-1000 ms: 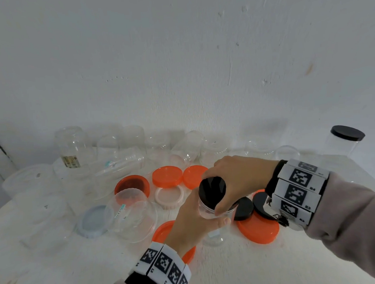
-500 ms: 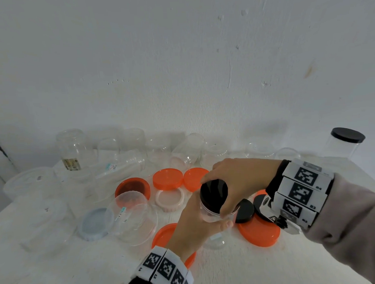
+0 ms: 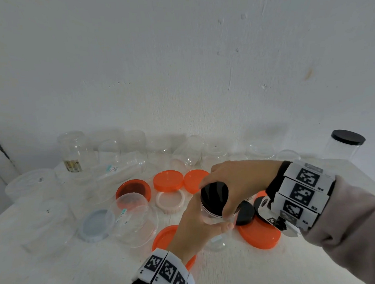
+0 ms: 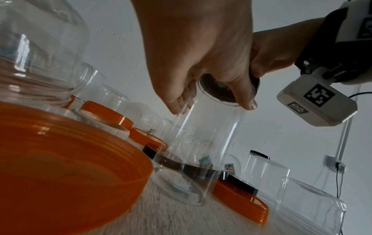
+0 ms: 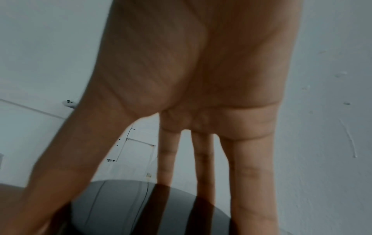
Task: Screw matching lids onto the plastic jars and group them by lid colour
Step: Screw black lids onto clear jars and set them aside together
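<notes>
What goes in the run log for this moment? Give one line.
step: capping | left hand: holds clear jar | right hand: grips black lid on jar | done: one black-lidded jar far right

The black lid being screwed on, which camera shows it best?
Head view: the black lid shows from above, gripped by the right hand. Left wrist sees only its underside through the jar; right wrist shows a blurred part behind fingers.

A white table (image 3: 261, 271) w/ rough top stood against a white plaster wall (image 3: 179, 67), scuffed & cracked, w/ a thin black cable (image 4: 338, 179) hanging from a small wall mount (image 4: 335, 163) at right.
</notes>
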`<state>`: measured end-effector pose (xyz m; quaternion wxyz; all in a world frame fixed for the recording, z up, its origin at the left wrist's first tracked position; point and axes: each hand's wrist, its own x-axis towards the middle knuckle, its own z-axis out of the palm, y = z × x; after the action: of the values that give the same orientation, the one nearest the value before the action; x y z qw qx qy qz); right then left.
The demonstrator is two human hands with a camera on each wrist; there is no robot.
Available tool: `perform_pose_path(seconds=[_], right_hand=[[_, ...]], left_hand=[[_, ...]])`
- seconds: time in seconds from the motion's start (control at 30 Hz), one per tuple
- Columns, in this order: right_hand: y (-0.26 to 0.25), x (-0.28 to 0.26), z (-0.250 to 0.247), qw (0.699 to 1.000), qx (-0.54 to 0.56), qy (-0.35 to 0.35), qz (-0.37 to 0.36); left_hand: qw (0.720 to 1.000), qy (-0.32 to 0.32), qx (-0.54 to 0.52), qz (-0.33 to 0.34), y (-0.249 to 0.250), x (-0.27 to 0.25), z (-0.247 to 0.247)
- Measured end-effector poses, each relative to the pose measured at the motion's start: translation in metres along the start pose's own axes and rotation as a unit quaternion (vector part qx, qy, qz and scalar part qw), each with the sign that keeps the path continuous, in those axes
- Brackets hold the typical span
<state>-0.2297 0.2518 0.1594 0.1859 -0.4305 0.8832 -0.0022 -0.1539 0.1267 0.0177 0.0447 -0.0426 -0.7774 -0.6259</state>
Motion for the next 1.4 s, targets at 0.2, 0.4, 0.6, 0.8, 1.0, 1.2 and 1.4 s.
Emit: perform_pose_path(seconds=[0.2,0.4,0.6,0.8,1.0,1.2,1.4], right_hand=[[-0.003,0.006,0.012,0.995,-0.014,0.034,0.090],[-0.001,0.003,-0.001,0.998,-0.009,-0.057,0.021],[-0.002,0.004,0.014,0.995,-0.015,0.054,0.081],[0.000,-0.002,0.004,0.997,0.027,-0.050,0.044],[-0.001,0.000,0.002,1.000,0.005,0.005,0.009],[-0.005,0.004,0.015,0.994,-0.011,0.045,0.103],[-0.005,-0.004,0.001,0.998,0.024,-0.056,0.021]], left_hand=[[1.000,-0.003,-0.005,0.007,-0.001,-0.001,-0.001],[1.000,0.002,-0.005,0.015,-0.003,0.001,0.000],[1.000,-0.005,-0.010,0.008,-0.005,0.000,0.000],[1.000,0.009,-0.004,0.010,-0.005,0.002,0.002],[1.000,0.004,-0.005,0.012,-0.004,0.001,0.002],[1.000,-0.003,-0.017,0.014,-0.003,-0.001,0.001],[1.000,0.007,-0.002,0.025,0.000,-0.001,0.002]])
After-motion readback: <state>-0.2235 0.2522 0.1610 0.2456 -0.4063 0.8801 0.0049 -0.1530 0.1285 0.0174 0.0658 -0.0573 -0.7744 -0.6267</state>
